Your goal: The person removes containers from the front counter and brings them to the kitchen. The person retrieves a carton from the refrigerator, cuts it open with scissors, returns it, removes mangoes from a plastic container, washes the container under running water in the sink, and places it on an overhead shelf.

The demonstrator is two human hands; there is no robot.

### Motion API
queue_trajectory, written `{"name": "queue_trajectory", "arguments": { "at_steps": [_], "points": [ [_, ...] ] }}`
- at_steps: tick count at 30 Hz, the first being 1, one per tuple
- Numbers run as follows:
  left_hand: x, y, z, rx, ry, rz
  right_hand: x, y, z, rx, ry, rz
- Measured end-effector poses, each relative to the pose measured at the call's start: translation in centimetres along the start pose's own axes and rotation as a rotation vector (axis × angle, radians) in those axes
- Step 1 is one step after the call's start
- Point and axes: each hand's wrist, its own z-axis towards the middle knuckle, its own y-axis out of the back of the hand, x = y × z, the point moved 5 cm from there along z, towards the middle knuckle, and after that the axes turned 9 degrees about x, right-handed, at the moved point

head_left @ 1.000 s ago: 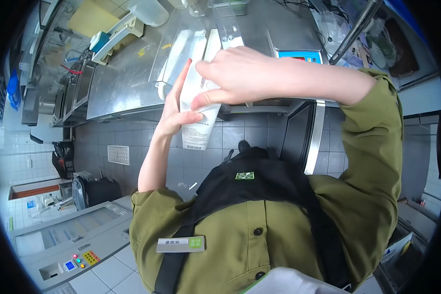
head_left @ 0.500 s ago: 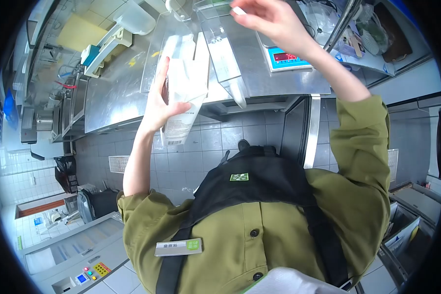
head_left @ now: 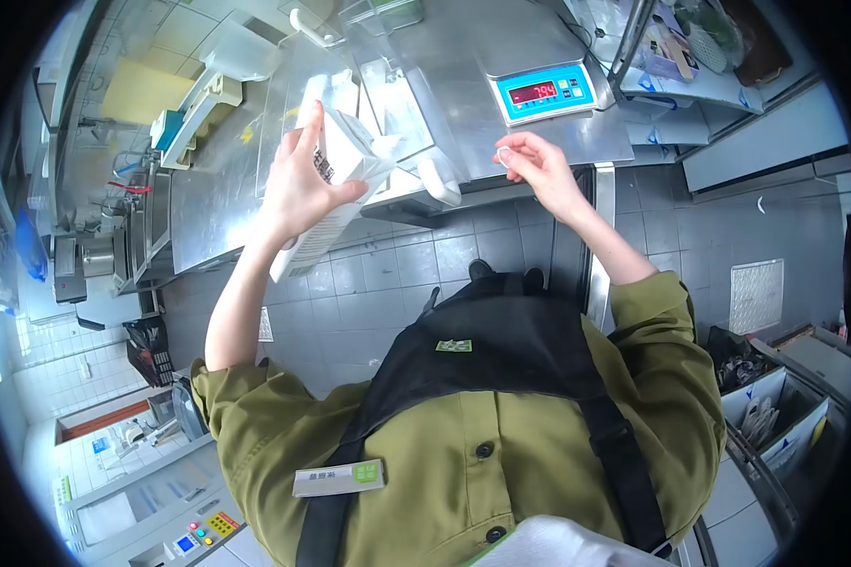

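Carton [head_left: 314,234] L of scale [head_left: 550,92], nearer body, tilted — L hand [head_left: 301,189] clamped round it, prob. wide grip to steady bulk one-handed, since R hand [head_left: 542,174], body-side of scale, pinches sm. white bit [head_left: 504,154] — poss. cap, can't tell.

1. Two hands are seen: one left hand [head_left: 298,194] and one right hand [head_left: 539,172].
2. One carton [head_left: 350,154] is counted, held by one hand.
3. One small white piece [head_left: 503,156] is held by the other.
4. One scale [head_left: 545,92] is seen, on which three red digits [head_left: 533,92] are shown.
5. Several clear bins [head_left: 435,123] are overlapped, so their exact number cannot be told.
6. Two white handles [head_left: 438,181] are seen among them.
7. Two shirt buttons [head_left: 485,451] are shown.
8. One name tag [head_left: 338,478] is worn.
9. Two apron straps [head_left: 624,482] are counted.
10. Two floor grates [head_left: 756,296] are seen.
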Motion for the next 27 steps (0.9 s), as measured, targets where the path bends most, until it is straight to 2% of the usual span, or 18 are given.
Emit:
{"name": "queue_trajectory", "arguments": {
  "at_steps": [5, 22, 27],
  "points": [
    [-1.2, 0.9, 0.0, 0.057, 0.059, 0.142, -2.1, -0.5, -0.9, 0.003, -0.027, 0.04],
    [-2.5, 1.8, 1.4, 0.218, 0.149, 0.29, -4.9, -3.0, -2.7, 0.034, -0.023, 0.187],
    [-3.4, 2.1, 1.6, 0.265, 0.164, 0.344, -4.9, -2.4, -3.3, -0.026, -0.025, 0.203]
  ]
}}
